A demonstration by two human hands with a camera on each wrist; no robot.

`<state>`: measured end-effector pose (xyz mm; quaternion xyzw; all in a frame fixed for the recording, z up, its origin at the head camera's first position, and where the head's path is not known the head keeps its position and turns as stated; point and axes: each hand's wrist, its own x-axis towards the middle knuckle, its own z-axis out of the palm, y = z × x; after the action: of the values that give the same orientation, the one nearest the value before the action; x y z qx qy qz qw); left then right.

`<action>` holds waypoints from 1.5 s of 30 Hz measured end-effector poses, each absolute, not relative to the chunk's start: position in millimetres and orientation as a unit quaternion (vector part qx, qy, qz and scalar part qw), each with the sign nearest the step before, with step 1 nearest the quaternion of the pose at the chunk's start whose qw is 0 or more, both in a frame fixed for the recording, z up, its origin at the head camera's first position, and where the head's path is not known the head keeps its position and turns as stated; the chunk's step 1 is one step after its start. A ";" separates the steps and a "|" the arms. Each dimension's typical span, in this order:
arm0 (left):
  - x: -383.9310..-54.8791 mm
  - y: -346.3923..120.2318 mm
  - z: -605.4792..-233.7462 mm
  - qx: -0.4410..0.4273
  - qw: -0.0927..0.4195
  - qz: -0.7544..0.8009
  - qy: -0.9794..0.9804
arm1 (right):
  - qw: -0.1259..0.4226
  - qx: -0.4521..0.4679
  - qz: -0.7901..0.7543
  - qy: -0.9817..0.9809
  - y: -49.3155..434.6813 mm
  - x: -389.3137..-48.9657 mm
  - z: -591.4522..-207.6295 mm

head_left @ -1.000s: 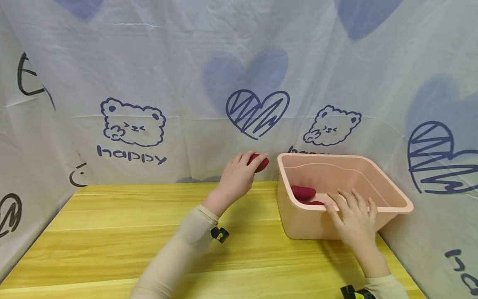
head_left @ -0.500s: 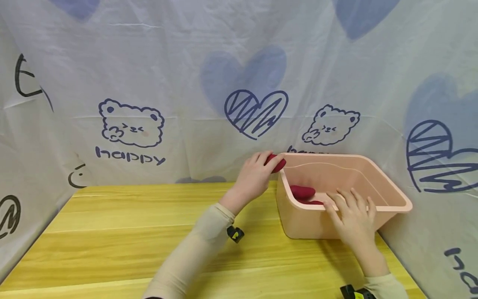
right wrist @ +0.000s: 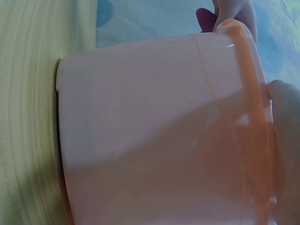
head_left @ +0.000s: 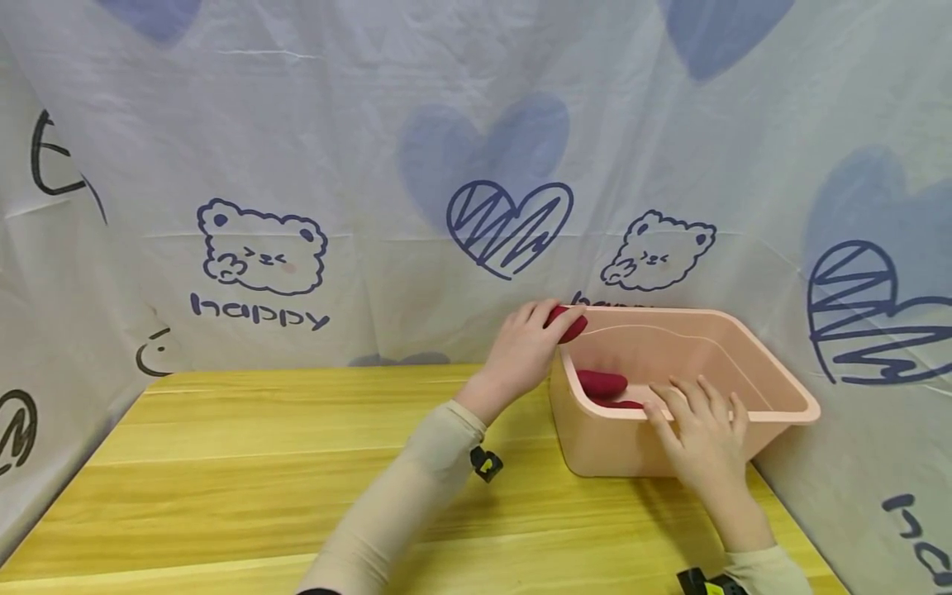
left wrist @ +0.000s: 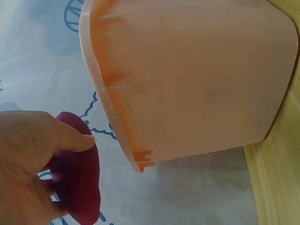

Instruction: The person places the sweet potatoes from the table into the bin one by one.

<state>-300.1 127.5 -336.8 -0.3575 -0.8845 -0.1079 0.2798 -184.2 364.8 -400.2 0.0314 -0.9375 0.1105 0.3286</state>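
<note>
My left hand (head_left: 524, 347) holds a dark red, smooth oblong that looks like a sweet potato (head_left: 568, 325), at the left back corner of a pink plastic bin (head_left: 777, 359). In the left wrist view the thumb presses on the sweet potato's (left wrist: 77, 187) near side, with other fingers behind it. Beside it stands the bin's outer wall (left wrist: 201, 84). My right hand (head_left: 706, 446) grips the bin's front rim, its fingers over the edge and inside. Two more dark red pieces, one a sweet potato (head_left: 602, 383), lie at the bin's left inside; the rim partly hides the other.
The bin stands on the right part of a yellow wood-grain table (head_left: 260, 463). A pale printed cloth (head_left: 387, 149) hangs close behind the table and along both sides. A black wrist strap (head_left: 487, 464) shows at my left sleeve.
My left hand has moved right with the sweet potato, from left of the bin to its left back rim. The right hand, the bin and the pieces inside have stayed in place.
</note>
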 end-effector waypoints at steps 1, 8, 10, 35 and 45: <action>-300.2 128.6 -336.6 -0.358 0.279 -0.110 -0.884 | 0.328 0.031 0.109 -0.938 365.2 -184.3 -400.4; -304.3 137.2 -335.7 -0.359 0.268 -0.116 -0.886 | 0.330 0.030 0.110 -0.937 364.7 -183.2 -400.3; -305.9 140.2 -335.7 -0.359 0.269 -0.117 -0.886 | 0.331 0.031 0.109 -0.937 365.4 -183.9 -401.2; -317.5 185.4 -340.0 -0.351 0.234 -0.082 -0.903 | 0.340 0.031 0.107 -0.934 364.1 -183.7 -401.7; -316.9 197.9 -343.4 -0.379 0.247 -0.064 -0.889 | 0.333 0.030 0.103 -0.937 363.6 -183.1 -399.4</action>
<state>-316.9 197.9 -343.4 -0.3794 -0.8893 -0.0643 0.2472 -183.1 363.6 -399.4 0.0303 -0.9367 0.1035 0.3331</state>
